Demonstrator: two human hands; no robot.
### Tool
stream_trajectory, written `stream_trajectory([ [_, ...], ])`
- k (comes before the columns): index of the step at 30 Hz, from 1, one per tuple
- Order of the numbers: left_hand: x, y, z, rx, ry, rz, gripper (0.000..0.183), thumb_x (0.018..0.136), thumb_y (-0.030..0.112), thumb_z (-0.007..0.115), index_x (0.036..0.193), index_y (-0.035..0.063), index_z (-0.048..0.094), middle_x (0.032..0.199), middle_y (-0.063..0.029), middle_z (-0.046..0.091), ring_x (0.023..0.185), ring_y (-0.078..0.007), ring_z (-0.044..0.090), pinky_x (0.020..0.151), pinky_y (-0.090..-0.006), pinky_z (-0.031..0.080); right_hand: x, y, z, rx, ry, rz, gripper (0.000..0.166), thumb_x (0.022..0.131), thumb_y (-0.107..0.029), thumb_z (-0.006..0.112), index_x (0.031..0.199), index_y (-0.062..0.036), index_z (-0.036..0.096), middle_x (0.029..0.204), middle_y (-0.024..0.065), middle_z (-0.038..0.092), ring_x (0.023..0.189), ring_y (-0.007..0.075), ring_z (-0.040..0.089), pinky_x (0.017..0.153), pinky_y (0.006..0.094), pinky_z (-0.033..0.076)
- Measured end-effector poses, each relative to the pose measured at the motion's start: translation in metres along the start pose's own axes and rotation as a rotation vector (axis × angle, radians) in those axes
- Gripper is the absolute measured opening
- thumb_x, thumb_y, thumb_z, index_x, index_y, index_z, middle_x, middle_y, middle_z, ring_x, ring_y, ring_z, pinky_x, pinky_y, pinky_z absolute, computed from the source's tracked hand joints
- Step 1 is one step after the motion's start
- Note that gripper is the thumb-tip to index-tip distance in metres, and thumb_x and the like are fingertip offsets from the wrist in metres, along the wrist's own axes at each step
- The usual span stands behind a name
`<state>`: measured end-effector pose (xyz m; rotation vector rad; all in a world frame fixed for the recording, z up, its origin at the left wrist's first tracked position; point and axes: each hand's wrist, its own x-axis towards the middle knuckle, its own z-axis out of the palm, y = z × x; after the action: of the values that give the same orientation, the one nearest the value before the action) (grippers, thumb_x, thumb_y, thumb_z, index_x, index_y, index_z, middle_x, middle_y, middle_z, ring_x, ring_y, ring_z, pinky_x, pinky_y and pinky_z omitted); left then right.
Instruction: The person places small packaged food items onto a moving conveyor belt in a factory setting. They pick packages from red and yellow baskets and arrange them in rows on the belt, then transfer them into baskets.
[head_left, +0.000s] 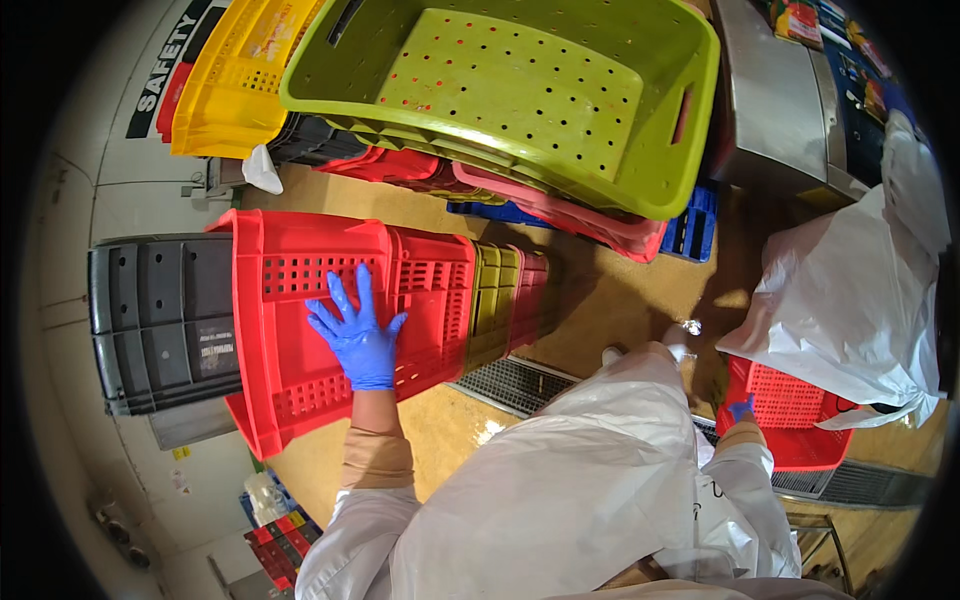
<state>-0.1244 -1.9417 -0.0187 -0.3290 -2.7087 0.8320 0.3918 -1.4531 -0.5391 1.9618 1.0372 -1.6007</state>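
Observation:
My left hand (363, 341), in a blue glove, lies flat with fingers spread on the side of a large red crate (322, 311). This crate belongs to a stack, with a dark grey crate (165, 326) at the left end and olive (493, 307) and pink (529, 296) crates towards the floor. Out to the right, my gloved right hand (741, 409) grips the edge of another red crate (806, 446); its fingers are partly hidden. A co-worker's white apron (847, 285) covers part of that crate.
An olive-green crate (517, 90) tops more crates above a blue pallet (694, 225). Yellow crates (232, 90) stand at upper left. A steel machine (780, 105) is at upper right, the co-worker beside it. Floor drain grates (517, 384) cross the shiny, wet-looking floor.

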Motion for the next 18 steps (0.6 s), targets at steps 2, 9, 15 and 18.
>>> stream_trajectory([
  [2, 0.003, 0.002, 0.004, 0.002, -0.047, -0.007, 0.098, 0.069, 0.058, 0.076, 0.151, 0.0359, 0.027, 0.159, -0.0157, 0.016, 0.136, -0.0590, 0.021, 0.111, -0.0654, 0.019, -0.009, -0.006, 0.039, -0.026, -0.032, -0.005, 0.054, 0.090, -0.037, 0.055, 0.140, -0.0214, 0.045, 0.144, 0.0162, 0.044, 0.126, 0.0357, 0.051, 0.100, 0.0536, 0.040],
  [9, 0.014, -0.016, 0.033, -0.059, -0.064, -0.024, 0.085, 0.074, 0.043, 0.076, 0.148, 0.0395, 0.034, 0.158, -0.0111, 0.022, 0.130, -0.0607, 0.029, 0.112, -0.0636, 0.021, -0.032, -0.033, 0.138, -0.089, -0.113, -0.003, 0.053, 0.090, -0.036, 0.054, 0.140, -0.0210, 0.046, 0.143, 0.0165, 0.045, 0.126, 0.0355, 0.051, 0.101, 0.0523, 0.040],
  [15, 0.019, -0.057, 0.098, -0.100, -0.029, -0.075, 0.081, 0.075, 0.042, 0.075, 0.146, 0.0384, 0.037, 0.155, -0.0073, 0.028, 0.131, -0.0606, 0.027, 0.109, -0.0673, 0.022, -0.040, -0.059, 0.172, -0.125, -0.113, 0.002, 0.052, 0.090, -0.035, 0.054, 0.139, -0.0207, 0.047, 0.142, 0.0167, 0.046, 0.126, 0.0353, 0.051, 0.102, 0.0512, 0.040],
  [18, 0.027, -0.097, 0.142, -0.088, 0.037, -0.068, 0.081, 0.073, 0.043, 0.076, 0.145, 0.0394, 0.040, 0.155, -0.0056, 0.029, 0.133, -0.0602, 0.023, 0.109, -0.0692, 0.020, -0.042, -0.070, 0.196, -0.128, -0.118, 0.008, 0.051, 0.090, -0.035, 0.053, 0.139, -0.0206, 0.047, 0.142, 0.0168, 0.047, 0.126, 0.0352, 0.051, 0.103, 0.0506, 0.040],
])
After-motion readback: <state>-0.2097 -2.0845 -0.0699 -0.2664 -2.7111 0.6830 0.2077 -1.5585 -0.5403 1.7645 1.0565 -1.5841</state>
